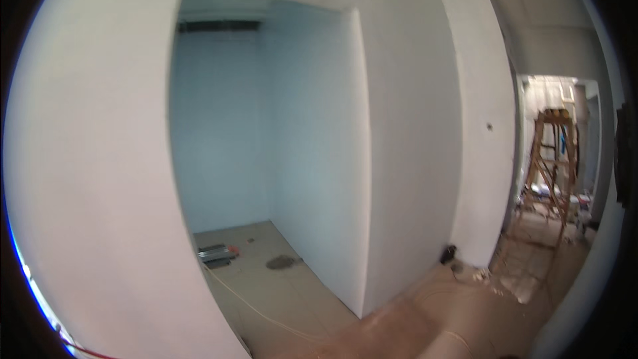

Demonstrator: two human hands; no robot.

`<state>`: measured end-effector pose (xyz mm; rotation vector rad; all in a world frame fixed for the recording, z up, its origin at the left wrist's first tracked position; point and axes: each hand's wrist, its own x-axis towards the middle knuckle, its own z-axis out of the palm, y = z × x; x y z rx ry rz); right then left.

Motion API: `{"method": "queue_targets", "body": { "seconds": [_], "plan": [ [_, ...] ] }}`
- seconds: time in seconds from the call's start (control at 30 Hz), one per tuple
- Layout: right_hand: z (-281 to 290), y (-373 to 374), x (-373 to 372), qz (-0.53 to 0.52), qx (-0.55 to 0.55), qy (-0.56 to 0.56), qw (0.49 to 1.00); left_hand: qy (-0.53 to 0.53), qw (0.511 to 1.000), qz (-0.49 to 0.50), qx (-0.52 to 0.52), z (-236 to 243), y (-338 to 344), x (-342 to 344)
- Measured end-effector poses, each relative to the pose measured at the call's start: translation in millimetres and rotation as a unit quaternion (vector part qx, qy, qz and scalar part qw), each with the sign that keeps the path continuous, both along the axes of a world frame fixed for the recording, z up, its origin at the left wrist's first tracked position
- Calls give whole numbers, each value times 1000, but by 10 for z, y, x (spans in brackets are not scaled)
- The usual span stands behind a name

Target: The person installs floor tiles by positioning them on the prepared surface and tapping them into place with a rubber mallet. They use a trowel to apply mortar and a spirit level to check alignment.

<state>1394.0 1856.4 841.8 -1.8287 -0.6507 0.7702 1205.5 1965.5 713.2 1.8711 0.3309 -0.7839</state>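
Neither of my hands shows in the head view. Ahead of me a doorway opens in a pale wall (93, 159), leading into a small room with light blue walls (222, 126). On that room's tiled floor (266, 292) lies a small pile of grey metal-looking pieces (216, 254), with something orange at one end. A dark grey patch (284, 262) marks the floor to its right. From the doorway's left side a thin pale cord (259, 312) trails across the tiles.
A wooden stepladder (553, 166) stands beyond an opening at the right, with clutter around its feet. A small black object (448, 253) and scattered debris (482, 275) lie by the wall's foot. The partition's corner (362, 226) juts toward me.
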Motion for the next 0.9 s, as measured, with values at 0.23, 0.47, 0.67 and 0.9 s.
{"method": "queue_targets", "body": {
  "seconds": [0.23,0.47,0.67,0.9],
  "plan": [
    [-2370,-2007,-385,-305,-93,410,855,-279,933,-213,-78,1003,1057,1291],
    [-2497,-3378,-1125,-462,-156,532,692,-297,688,-92,-655,4054,197,2499],
    [-1730,-2950,159,-573,-115,431,687,-237,592,-162,-754,4192,-50,4052],
    [-2279,-3483,874,-569,-181,500,627,-164,660,-175,-712,3515,-831,5941]
  ]
}}
